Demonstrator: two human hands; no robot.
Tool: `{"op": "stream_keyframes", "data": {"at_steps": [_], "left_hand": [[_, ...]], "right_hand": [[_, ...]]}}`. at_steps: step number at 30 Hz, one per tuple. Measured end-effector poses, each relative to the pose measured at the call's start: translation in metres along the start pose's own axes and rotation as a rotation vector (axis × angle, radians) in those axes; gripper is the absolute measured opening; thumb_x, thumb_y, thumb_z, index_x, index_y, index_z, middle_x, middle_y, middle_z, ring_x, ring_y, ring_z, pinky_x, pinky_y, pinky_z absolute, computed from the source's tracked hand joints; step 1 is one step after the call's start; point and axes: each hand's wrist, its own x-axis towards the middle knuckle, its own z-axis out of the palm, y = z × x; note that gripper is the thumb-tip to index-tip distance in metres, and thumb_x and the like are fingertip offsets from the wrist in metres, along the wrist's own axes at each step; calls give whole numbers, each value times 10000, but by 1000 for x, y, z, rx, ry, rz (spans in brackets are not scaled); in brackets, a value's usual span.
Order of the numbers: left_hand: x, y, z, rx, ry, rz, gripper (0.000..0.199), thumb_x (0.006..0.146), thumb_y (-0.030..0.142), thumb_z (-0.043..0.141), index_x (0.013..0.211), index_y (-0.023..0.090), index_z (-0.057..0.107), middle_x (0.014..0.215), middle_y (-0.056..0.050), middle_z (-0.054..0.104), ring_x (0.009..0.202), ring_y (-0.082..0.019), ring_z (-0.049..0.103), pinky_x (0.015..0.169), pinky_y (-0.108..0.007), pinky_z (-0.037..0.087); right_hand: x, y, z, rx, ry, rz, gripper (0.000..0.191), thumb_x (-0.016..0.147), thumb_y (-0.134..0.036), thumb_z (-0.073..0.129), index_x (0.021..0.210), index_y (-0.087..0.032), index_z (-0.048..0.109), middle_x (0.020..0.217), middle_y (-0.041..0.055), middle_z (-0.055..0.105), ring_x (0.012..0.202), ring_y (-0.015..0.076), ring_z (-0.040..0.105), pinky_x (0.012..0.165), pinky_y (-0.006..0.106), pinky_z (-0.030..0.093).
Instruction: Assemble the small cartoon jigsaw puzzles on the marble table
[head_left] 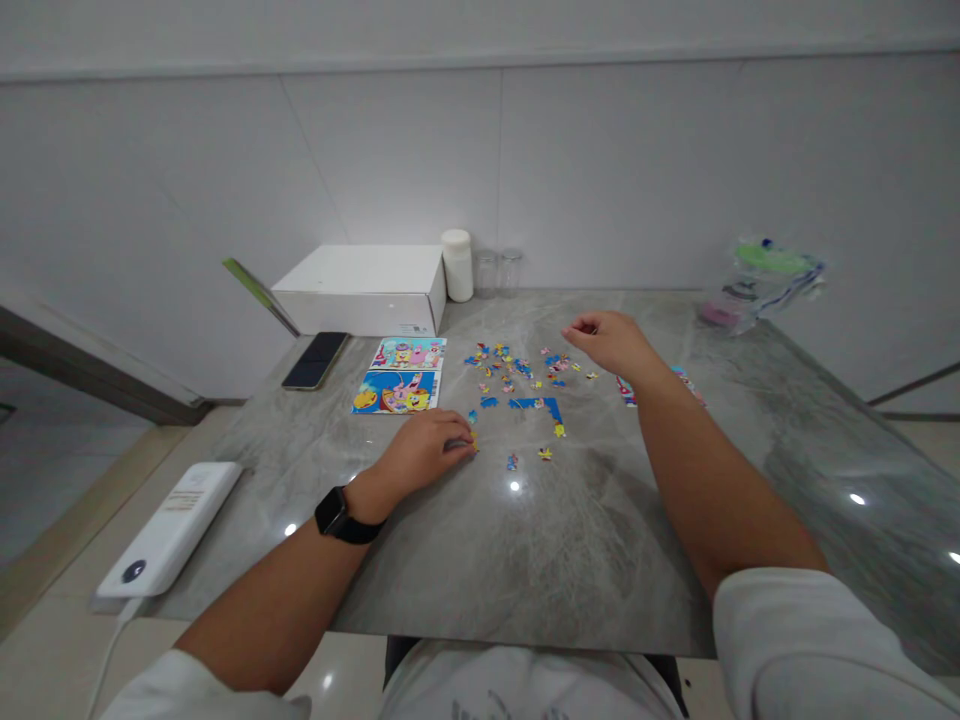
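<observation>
My left hand (431, 447), with a black watch on its wrist, rests low over the table; its thumb and fingers close on a small yellow puzzle piece (475, 440) that is mostly hidden. A blue piece (472, 415) lies just beyond the fingertips. My right hand (609, 342) is raised right of the loose puzzle pieces (517, 368), fingers pinched; whatever may be between them is hidden. Between the hands, joined blue edge pieces (553, 409) form a corner, with a yellow piece (559, 430) at the lower end. Two single pieces (545, 454) lie nearer me.
A cartoon picture sheet (397, 391) lies left of the pieces, a phone (316, 361) beyond it. Along the back stand a white box (360, 290), a white bottle (457, 266) and two glasses (510, 273). A plastic bag (757, 285) is at back right, a white power bank (171, 528) front left.
</observation>
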Motion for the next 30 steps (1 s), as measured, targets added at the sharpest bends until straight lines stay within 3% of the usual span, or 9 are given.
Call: {"op": "stream_keyframes", "data": {"at_steps": [9, 16, 19, 24, 30], "left_hand": [[1, -12, -6, 37, 326, -160, 176, 1024, 295, 615, 1072, 225, 768, 1019, -51, 753, 904, -201, 696, 909, -372, 560], [10, -12, -14, 71, 468, -195, 219, 1001, 281, 605, 1156, 227, 750, 985, -37, 754, 795, -174, 653, 804, -331, 555], [29, -18, -27, 114, 424, -202, 236, 984, 274, 611, 1173, 224, 742, 1020, -45, 766, 846, -189, 670, 864, -351, 564], [83, -38, -38, 227, 235, -247, 242, 945, 252, 640, 1158, 216, 751, 1079, -67, 782, 943, -237, 696, 952, -398, 561], [148, -51, -4, 323, 107, -255, 272, 971, 256, 599, 1168, 215, 781, 1145, -98, 750, 1104, -265, 673, 1016, -402, 536]], "right_hand": [[6, 18, -16, 6, 47, 41, 308, 905, -469, 656, 868, -196, 792, 740, 43, 724, 683, 188, 606, 646, 305, 404], [7, 21, -23, -19, 38, 1, 269, 907, -437, 671, 879, -200, 796, 786, 47, 750, 699, 182, 620, 647, 297, 398], [6, 20, -25, -32, 45, -4, 259, 919, -426, 671, 881, -204, 799, 806, 47, 760, 714, 185, 635, 661, 301, 408], [6, 16, -19, -43, 4, -23, 234, 943, -384, 656, 930, -205, 807, 883, 53, 791, 764, 189, 669, 677, 291, 426], [6, 8, 12, -142, -137, -72, 203, 953, -326, 668, 1018, -211, 821, 979, 60, 820, 864, 192, 708, 723, 274, 441]]}}
